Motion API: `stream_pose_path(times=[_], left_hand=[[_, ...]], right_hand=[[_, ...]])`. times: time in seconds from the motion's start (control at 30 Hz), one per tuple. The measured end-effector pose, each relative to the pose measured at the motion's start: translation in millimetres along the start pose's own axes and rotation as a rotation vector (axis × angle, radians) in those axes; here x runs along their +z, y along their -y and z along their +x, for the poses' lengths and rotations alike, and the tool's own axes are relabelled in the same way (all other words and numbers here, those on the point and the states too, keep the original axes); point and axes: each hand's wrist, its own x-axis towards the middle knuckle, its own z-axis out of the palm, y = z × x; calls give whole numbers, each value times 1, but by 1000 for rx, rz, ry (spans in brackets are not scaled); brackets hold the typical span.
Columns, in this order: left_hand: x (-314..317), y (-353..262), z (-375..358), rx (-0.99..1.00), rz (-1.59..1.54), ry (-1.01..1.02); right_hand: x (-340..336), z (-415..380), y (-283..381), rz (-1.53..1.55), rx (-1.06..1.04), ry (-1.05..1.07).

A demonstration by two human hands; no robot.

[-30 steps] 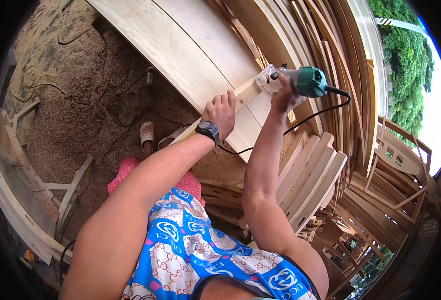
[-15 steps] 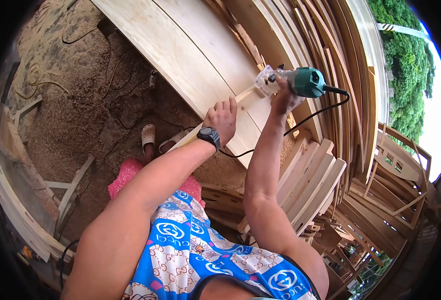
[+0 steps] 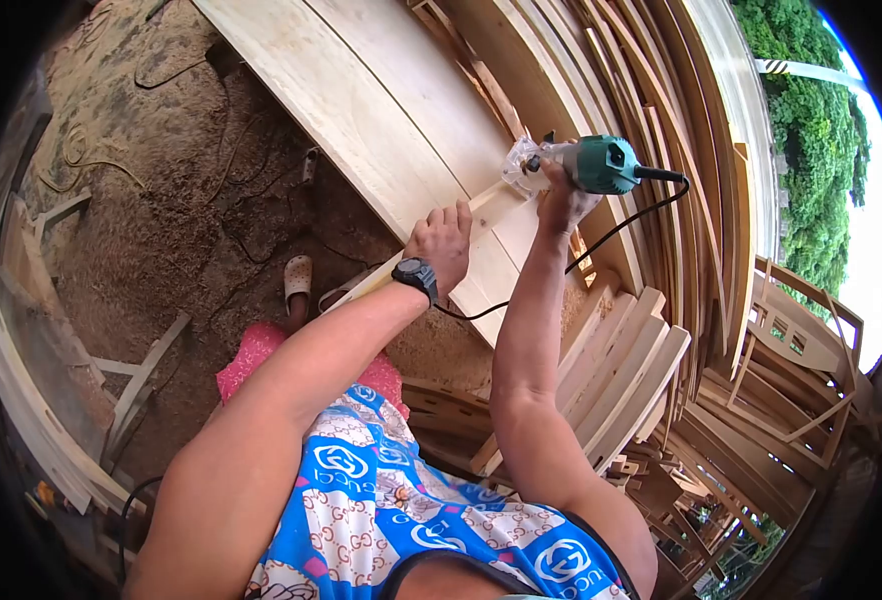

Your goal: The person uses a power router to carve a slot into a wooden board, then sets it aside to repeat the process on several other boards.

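My right hand (image 3: 567, 203) is wrapped around a teal trim router (image 3: 604, 165) with a clear plastic base. The router's base sits at the far end of a narrow wooden strip (image 3: 493, 200), which lies across wide pale boards (image 3: 361, 95). The bit is hidden from me. My left hand (image 3: 442, 245), with a black watch at the wrist, grips the same strip nearer to my body. Its fingers lie over the wood and its thumb is hidden. A black power cord (image 3: 633, 222) loops from the router down behind my right forearm and beneath my left wrist.
Long planks (image 3: 651, 120) are stacked beyond the boards. Several shorter pieces (image 3: 626, 365) lie beside my right arm. Wooden frames (image 3: 791, 340) stand at right. Cables (image 3: 101, 165) and wood shavings (image 3: 141, 240) cover the ground at left, near my shoes (image 3: 299, 274).
The router and my right hand have shifted slightly left, toward my left hand. My left hand keeps its hold on the strip. The view has tilted a little.
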Motion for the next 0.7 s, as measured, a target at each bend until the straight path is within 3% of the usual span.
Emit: stream_pose_path(times=[0.33,0.43,0.57,0.63,0.7], left_hand=[[0,1,1,-18,-25,61],[-2,1,1,-8,4,50],[-17,3,-7,-38,8,34],[-43,9,-21,-240,-96,249],[-64,29,-46,-346,-66,507]], right_hand=[[-2,-20,5,-105,-27,76],[0,-43,14,251,21,12],[-34,-70,53,472,31,-53],[-63,-77,66,542,-3,19],[-86,-85,113,1170,616,-395]])
